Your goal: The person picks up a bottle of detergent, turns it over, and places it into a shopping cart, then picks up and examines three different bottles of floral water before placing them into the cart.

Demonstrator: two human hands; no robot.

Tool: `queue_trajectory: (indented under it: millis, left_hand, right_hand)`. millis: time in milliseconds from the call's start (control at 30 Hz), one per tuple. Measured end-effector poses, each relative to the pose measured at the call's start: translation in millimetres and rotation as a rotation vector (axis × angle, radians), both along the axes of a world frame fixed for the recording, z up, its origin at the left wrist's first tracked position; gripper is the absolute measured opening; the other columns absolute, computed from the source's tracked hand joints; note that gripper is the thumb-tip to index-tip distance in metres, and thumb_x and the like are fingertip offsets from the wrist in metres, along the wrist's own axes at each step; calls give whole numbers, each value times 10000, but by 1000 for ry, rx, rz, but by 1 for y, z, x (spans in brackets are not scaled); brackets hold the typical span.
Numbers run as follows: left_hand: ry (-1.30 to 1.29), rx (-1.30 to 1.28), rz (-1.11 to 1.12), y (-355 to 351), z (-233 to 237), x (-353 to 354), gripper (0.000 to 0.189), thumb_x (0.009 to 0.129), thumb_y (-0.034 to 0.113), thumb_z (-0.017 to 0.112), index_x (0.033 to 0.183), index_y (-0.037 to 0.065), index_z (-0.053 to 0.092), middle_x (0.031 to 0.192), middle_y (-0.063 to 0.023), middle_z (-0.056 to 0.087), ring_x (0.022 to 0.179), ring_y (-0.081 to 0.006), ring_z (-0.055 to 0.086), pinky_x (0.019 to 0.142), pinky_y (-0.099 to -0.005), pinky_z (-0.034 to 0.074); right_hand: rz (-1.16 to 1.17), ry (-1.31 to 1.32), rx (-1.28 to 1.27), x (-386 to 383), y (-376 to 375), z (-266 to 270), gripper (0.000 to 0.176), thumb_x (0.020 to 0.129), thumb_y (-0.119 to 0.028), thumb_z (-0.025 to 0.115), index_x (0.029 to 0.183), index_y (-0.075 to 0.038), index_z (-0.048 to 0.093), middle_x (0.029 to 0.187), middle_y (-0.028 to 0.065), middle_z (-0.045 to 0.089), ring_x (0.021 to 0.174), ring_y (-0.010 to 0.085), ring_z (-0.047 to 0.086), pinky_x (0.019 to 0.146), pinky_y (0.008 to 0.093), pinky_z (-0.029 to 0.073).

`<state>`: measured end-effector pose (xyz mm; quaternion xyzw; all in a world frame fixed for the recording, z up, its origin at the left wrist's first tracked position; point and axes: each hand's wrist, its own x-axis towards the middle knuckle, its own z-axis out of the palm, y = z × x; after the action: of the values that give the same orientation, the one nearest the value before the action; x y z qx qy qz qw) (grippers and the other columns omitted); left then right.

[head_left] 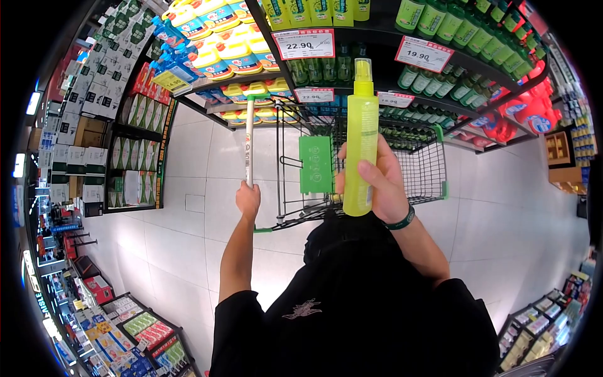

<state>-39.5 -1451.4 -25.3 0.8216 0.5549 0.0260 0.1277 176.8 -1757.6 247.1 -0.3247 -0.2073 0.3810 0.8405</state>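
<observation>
My right hand (pixel 386 182) is wrapped round a yellow-green spray bottle (pixel 360 151), held upright close to me with its pump top under a clear cap. The thumb presses on the front of the bottle. My left hand (pixel 248 200) is closed on the white handle bar (pixel 249 141) of the shopping cart, which has printing along it and a green end. The black wire cart (pixel 414 169) stands ahead of me, with a green panel (pixel 315 164) near its handle side. The bottle hides part of the basket.
Shelves ahead hold green bottles (pixel 440 31) above price tags (pixel 304 44) and yellow-capped jugs (pixel 217 53). Stacked boxes (pixel 135 144) stand on a rack at the left. Display shelves (pixel 151 327) are at the lower left. Pale floor tiles (pixel 176 251) surround the cart.
</observation>
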Motion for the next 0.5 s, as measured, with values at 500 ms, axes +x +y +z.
queue_trajectory:
  millis: [500]
  left_hand:
    - [-7, 4, -3, 0, 0, 0, 336, 865, 314, 637, 1037, 25, 642, 896, -263, 714, 861, -458, 698, 790, -541, 559]
  right_hand:
    - [19, -217, -202, -4, 2, 9, 455, 976, -143, 627, 1343, -2, 398, 1057, 180, 656, 709, 182, 661, 657, 313, 577]
